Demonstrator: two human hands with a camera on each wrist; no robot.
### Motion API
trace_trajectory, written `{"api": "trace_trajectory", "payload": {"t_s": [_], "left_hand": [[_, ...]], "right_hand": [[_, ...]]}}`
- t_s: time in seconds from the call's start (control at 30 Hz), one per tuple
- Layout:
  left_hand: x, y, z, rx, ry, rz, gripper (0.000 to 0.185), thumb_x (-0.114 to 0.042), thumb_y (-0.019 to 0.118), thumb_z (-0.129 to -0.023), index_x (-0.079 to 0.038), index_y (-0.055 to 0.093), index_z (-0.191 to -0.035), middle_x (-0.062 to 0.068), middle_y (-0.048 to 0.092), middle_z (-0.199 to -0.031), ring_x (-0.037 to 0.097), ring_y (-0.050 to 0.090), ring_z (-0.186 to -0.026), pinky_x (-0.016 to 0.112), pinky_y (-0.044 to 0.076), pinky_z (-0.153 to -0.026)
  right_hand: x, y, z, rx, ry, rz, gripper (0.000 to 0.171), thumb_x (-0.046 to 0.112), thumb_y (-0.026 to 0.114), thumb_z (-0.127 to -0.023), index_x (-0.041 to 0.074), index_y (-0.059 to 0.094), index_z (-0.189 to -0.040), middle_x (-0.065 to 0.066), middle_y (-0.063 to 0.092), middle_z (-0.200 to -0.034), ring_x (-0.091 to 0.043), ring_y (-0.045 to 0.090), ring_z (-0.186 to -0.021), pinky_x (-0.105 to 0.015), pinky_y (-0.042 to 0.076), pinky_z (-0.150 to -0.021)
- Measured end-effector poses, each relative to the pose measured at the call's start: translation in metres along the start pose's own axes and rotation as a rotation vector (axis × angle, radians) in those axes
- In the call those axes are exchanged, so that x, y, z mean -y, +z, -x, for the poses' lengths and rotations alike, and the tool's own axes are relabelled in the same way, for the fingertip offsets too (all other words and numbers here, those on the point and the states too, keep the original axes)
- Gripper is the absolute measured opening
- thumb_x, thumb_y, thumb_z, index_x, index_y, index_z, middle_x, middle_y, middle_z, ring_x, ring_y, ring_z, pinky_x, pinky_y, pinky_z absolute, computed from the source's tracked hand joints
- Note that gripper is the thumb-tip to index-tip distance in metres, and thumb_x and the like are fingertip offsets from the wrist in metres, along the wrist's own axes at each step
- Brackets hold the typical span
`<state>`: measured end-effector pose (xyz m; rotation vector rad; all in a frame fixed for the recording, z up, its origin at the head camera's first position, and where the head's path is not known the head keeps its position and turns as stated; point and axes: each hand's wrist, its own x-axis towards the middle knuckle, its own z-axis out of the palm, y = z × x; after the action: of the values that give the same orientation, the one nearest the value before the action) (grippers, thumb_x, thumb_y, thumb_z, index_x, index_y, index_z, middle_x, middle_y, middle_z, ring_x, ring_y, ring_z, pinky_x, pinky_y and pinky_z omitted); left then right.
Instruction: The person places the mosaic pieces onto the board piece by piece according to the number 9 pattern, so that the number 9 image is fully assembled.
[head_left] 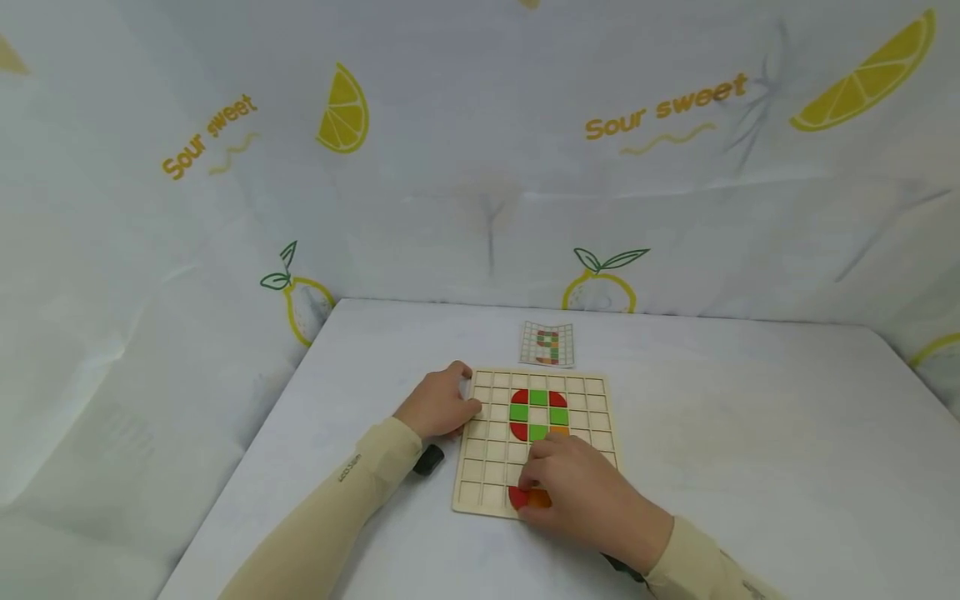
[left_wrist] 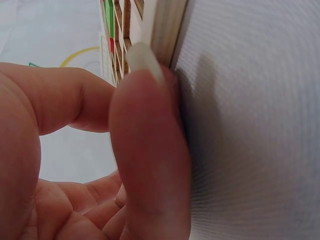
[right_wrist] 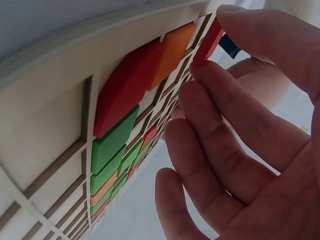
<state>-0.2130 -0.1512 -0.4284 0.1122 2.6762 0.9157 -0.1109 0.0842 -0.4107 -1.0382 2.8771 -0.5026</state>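
Note:
A wooden grid board point(head_left: 472, 471) lies on the table with red, green and orange tiles set in its squares. My left hand point(head_left: 438, 406) holds the board's left edge; in the left wrist view the thumb point(left_wrist: 150, 150) lies along the board's side, its nail at the rim. Over the board's lower right part, my right hand point(head_left: 581, 492) pinches a red tile point(right_wrist: 209, 42) between thumb and index finger. Beside it sits an orange tile point(right_wrist: 172, 52), then a rounded red tile point(right_wrist: 127, 85) at the board's corner side. Part of the lower right squares is hidden by the right hand.
Behind the board lies a pattern card point(head_left: 547, 344) printed with a coloured grid figure. White cloth with lemon prints hangs at the back and left of the white table point(head_left: 750, 433). A dark strap piece point(head_left: 429, 460) shows under the left wrist.

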Motion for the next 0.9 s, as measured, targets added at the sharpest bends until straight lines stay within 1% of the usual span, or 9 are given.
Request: {"api": "trace_trajectory", "payload": {"t_s": [0.2,0.43,0.53,0.77,0.9], "left_hand": [[-0.0005,0.0013,-0.0016,0.005,0.013,-0.008,0.058,-0.021,0.066,-0.098,-0.007,0.049,-0.152,0.002,0.066,-0.062,0.015,0.059,-0.052,0.03,0.049,-0.061],[0.0002,0.0026,-0.0024,0.003,0.019,-0.014,0.058,-0.021,0.066,-0.098,-0.007,0.049,-0.152,0.001,0.066,-0.062,0.014,0.059,-0.052,0.03,0.049,-0.062],[0.0002,0.0021,-0.0024,0.003,0.016,-0.012,0.058,-0.022,0.066,-0.098,-0.007,0.049,-0.152,0.002,0.066,-0.062,0.015,0.06,-0.052,0.03,0.049,-0.062],[0.0011,0.0012,-0.0014,-0.004,0.006,-0.009,0.058,-0.021,0.066,-0.098,-0.008,0.05,-0.152,0.002,0.066,-0.062,0.015,0.06,-0.052,0.03,0.049,-0.061],[0.0015,0.0013,-0.0017,-0.004,0.011,-0.004,0.058,-0.021,0.066,-0.098,-0.007,0.05,-0.152,0.002,0.066,-0.062,0.015,0.06,-0.052,0.03,0.049,-0.061]], "right_hand": [[-0.0023,0.0026,-0.0015,-0.031,-0.043,-0.006,0.018,0.037,0.094,-0.082,0.024,0.081,-0.087,0.017,0.066,-0.087,-0.003,0.051,-0.086,-0.03,0.051,-0.081],[-0.0041,0.0045,-0.0027,-0.031,-0.023,-0.01,0.015,0.033,0.092,-0.083,0.023,0.082,-0.089,0.016,0.068,-0.09,-0.005,0.055,-0.089,-0.033,0.054,-0.085],[-0.0058,0.0045,-0.0035,-0.031,-0.018,-0.014,0.014,0.032,0.092,-0.083,0.023,0.083,-0.089,0.016,0.069,-0.089,-0.005,0.055,-0.087,-0.031,0.054,-0.082],[-0.0073,0.0054,-0.0044,-0.036,-0.026,-0.024,0.012,0.03,0.091,-0.083,0.023,0.083,-0.089,0.016,0.069,-0.091,-0.006,0.057,-0.091,-0.033,0.054,-0.085],[-0.007,0.0066,-0.0056,-0.024,-0.034,-0.024,0.012,0.031,0.091,-0.084,0.022,0.083,-0.089,0.016,0.068,-0.09,-0.005,0.055,-0.089,-0.032,0.053,-0.084]]}}
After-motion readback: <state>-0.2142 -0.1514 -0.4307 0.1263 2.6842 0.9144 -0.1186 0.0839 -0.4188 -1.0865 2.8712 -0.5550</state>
